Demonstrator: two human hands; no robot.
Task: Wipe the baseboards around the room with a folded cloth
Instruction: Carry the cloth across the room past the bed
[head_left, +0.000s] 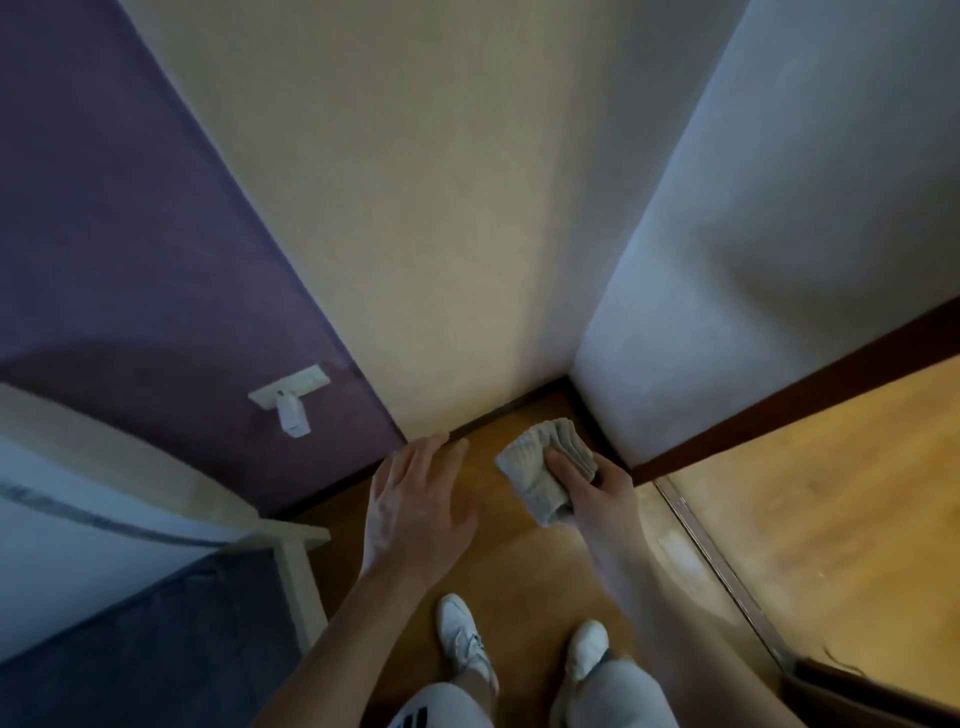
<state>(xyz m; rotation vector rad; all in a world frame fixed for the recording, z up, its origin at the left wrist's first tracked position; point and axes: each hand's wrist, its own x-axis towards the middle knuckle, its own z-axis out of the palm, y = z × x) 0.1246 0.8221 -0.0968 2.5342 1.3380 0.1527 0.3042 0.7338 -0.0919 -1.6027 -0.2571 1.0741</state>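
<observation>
A folded grey-beige cloth (540, 470) is gripped in my right hand (597, 486), thumb on top, held above the wooden floor just in front of the room corner. A dark brown baseboard (506, 410) runs along the foot of the cream wall into that corner, and another dark baseboard (779, 410) follows the white wall to the right. My left hand (415, 499) is stretched forward with fingers straight and spread, its fingertips near the cream wall's lower edge, holding nothing.
A purple wall at left carries a white socket plate with a plugged-in adapter (291, 402). A white table with a leg (298, 587) stands at lower left. A metal floor track (722, 566) runs at right. My two white shoes (462, 639) stand on the wooden floor.
</observation>
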